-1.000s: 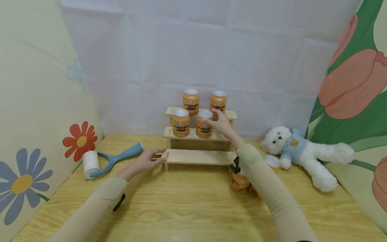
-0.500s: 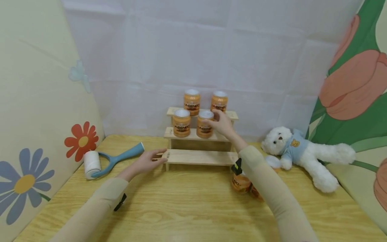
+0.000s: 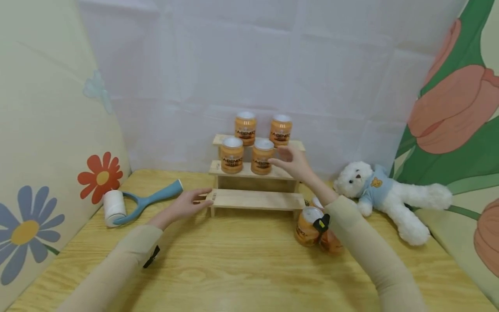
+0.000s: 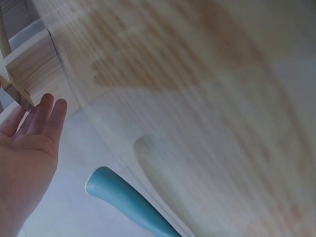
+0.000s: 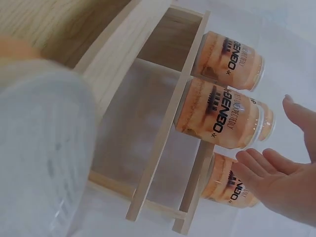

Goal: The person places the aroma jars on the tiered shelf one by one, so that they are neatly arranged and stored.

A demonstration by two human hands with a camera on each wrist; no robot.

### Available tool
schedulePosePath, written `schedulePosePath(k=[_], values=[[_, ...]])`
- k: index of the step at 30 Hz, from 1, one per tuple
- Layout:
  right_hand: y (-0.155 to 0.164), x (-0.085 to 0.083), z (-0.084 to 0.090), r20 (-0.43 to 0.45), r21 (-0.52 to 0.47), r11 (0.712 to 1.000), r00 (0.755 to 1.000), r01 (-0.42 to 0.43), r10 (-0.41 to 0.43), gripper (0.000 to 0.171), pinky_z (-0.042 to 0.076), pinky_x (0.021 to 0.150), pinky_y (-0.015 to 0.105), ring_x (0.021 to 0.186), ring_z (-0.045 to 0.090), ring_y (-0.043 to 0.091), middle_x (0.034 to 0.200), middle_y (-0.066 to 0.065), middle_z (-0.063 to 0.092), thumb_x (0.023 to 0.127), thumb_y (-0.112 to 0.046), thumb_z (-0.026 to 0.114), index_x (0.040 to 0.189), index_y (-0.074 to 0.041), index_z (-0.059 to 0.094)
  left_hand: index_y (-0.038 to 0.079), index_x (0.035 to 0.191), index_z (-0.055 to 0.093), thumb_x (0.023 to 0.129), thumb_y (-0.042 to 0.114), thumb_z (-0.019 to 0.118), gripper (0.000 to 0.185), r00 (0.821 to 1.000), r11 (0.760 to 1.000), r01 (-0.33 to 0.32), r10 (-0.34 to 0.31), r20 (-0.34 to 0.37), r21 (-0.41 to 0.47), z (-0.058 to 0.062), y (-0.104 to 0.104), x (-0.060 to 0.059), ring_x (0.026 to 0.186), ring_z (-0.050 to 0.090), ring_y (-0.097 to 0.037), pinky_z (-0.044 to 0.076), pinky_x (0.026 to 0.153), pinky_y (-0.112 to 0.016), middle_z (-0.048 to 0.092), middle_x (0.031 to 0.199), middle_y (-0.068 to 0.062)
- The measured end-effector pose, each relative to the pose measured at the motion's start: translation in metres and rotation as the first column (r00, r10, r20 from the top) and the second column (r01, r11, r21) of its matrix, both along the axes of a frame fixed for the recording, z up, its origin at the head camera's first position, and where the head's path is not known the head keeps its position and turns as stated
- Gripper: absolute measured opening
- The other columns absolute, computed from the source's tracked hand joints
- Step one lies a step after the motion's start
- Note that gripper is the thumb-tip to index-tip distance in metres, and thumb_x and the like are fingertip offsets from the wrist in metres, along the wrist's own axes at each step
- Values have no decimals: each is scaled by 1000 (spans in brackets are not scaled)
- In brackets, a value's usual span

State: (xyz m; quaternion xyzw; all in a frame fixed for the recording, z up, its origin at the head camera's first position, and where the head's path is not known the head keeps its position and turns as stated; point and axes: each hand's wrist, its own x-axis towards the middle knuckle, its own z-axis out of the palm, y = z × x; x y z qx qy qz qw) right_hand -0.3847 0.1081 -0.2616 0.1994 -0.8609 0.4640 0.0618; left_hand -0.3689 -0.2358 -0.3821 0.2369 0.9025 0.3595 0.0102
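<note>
One careless brush from the right hand [image 3: 295, 164], its grip wide and empty, could topple the nearby can [image 3: 261, 157] on the middle tier of the wooden rack [image 3: 255, 199]; a nudge from the left hand [image 3: 185, 204], its grip loose, at the rack's left end might jolt it. The can stands upright, orange, pale-topped, dark-lettered.

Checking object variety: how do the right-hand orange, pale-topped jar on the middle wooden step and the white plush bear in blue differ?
The jar stands upright; the bear lies down. The jar is smooth, the bear furry. The jar is smaller than the bear. Neither is gripped.
</note>
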Motion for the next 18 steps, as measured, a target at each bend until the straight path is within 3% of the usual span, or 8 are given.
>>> schedulePosePath(k=[4, 14, 18], values=[[9, 8, -2, -37, 32, 999, 999, -12, 13, 61, 44, 104, 43, 122, 51, 33, 136, 21, 49, 87, -28, 68, 136, 1, 45, -1, 143, 35, 96, 37, 53, 64, 1000, 1000, -1, 1, 17, 5, -1, -1, -1, 125, 46, -42, 45, 100, -47, 36, 146, -22], [34, 34, -10, -37, 65, 997, 998, -47, 49, 53, 40, 107, 46, 125, 48, 33, 136, 21, 50, 91, -24, 63, 135, 0, 46, -1, 144, 34, 96, 36, 52, 63, 1000, 1000, 7, -7, 27, 9, 1, 0, 1, 126, 45, -42, 45, 100, -48, 35, 147, -23], [45, 44, -15, -10, 85, 996, 999, -31, 32, 60, 42, 105, 45, 124, 50, 32, 136, 18, 51, 88, -33, 66, 136, -3, 46, -2, 144, 34, 97, 34, 53, 62, 1000, 1000, 5, -6, 24, 12, 2, 1, 2, 125, 45, -43, 44, 101, -49, 35, 147, -23]])
